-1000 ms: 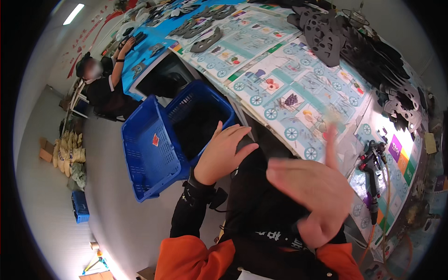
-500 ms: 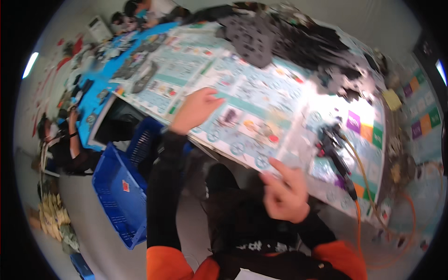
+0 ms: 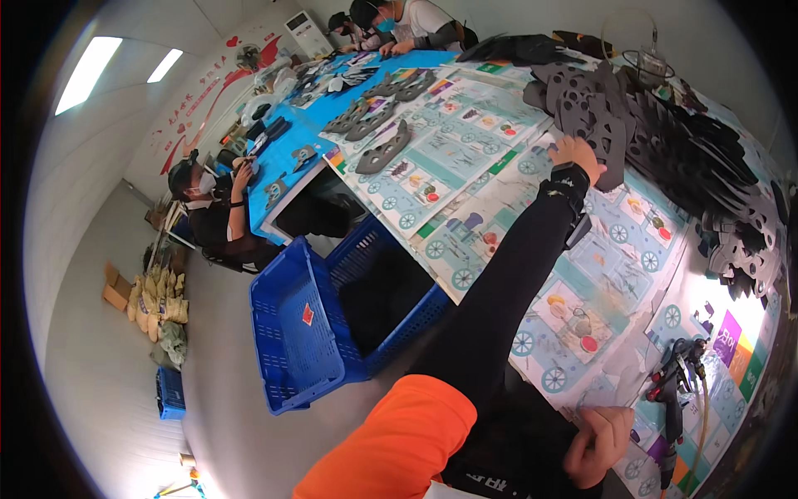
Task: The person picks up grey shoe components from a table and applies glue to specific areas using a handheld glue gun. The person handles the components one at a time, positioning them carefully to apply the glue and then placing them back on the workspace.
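A: What does the head view show?

B: A worker's left hand point(image 3: 575, 156) at the near edge of a gray pile point(image 3: 586, 104) on the desk point(image 3: 509, 195); whether its grip has closed on a piece, I cannot tell. The right hand point(image 3: 602, 442) curls by the desk's edge, nothing visible in it, its palm hidden.

A: Which step, then?

B: Picking from the pile, by the look of it. The next move would call for parting one piece cleanly from its overlapping neighbors.

A: And the materials?

B: Matte, foam-like gray shapes, curved and holed, on a glossy printed cover point(image 3: 619, 287). A blue crate point(image 3: 287, 337) of slotted plastic stands beside the desk; a dark tool point(image 3: 672, 387) lies at right.
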The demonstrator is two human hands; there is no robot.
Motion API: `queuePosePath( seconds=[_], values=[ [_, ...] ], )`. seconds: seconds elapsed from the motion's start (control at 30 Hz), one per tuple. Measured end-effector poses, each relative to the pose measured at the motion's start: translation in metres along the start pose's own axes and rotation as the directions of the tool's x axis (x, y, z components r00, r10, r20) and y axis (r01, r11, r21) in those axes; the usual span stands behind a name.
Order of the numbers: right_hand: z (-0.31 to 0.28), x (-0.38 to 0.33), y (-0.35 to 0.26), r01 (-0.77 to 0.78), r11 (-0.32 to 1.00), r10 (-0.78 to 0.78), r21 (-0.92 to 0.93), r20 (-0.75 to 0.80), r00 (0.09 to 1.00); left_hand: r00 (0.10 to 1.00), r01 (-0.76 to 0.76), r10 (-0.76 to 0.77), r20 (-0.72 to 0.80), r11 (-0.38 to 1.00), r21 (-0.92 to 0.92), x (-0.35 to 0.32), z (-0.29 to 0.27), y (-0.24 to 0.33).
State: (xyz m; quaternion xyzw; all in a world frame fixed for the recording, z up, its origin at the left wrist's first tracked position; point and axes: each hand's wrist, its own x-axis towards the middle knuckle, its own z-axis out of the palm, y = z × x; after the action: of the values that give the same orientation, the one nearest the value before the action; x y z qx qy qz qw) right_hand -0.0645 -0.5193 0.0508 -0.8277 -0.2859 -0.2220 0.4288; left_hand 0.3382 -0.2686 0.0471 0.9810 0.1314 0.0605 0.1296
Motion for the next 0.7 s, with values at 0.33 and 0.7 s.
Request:
queuePosePath(
  seconds=[0.33, 0.7],
  values=[
    [-0.004, -0.002, 0.005, -0.018, 0.999, 0.019, 0.027, -0.025, 1.000, 0.978, -0.195, 0.206, -0.030, 0.859, -0.474, 0.024, -0.033, -0.038],
    [-0.095, 0.039, -0.025, -0.205, 0.894, 0.311, -0.398, 0.223, 0.924, 0.774, 0.126, 0.446, 0.449, 0.586, -0.800, -0.255, -0.091, -0.101]
  ],
)
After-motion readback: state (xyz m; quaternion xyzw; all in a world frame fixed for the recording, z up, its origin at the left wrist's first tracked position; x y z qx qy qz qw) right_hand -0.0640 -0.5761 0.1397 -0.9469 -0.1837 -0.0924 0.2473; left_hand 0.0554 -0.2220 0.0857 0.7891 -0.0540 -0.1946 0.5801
